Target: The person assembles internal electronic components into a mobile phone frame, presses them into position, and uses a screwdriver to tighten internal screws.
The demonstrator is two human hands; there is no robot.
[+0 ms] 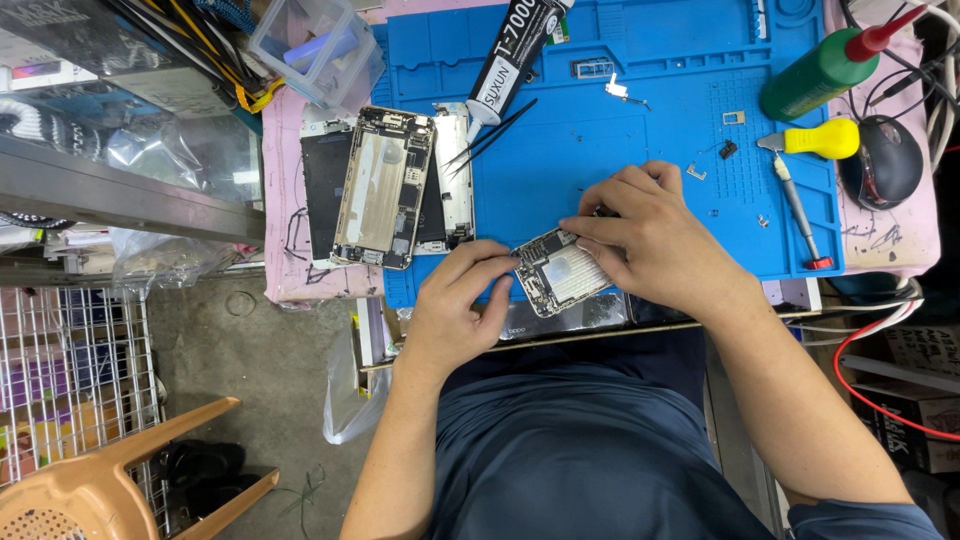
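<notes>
My left hand point(458, 300) and my right hand point(645, 235) together hold a small opened phone body point(562, 274) over the near edge of the blue work mat point(600, 150). Its inner side faces up, showing a pale plate and small parts. The left fingers pinch its left end; the right fingers press on its top right. An opened phone frame point(385, 188) lies on stacked phone parts at the mat's left edge. Black tweezers point(492, 135) lie beside it.
A black glue tube point(510, 60) lies at the mat's top. At the right are a green bottle with a red tip point(820, 72), a yellow-handled tool point(820, 138), a screwdriver point(797, 215) and a dark mouse point(882, 160). Small loose parts point(730, 150) dot the mat. A tan chair point(110, 480) stands lower left.
</notes>
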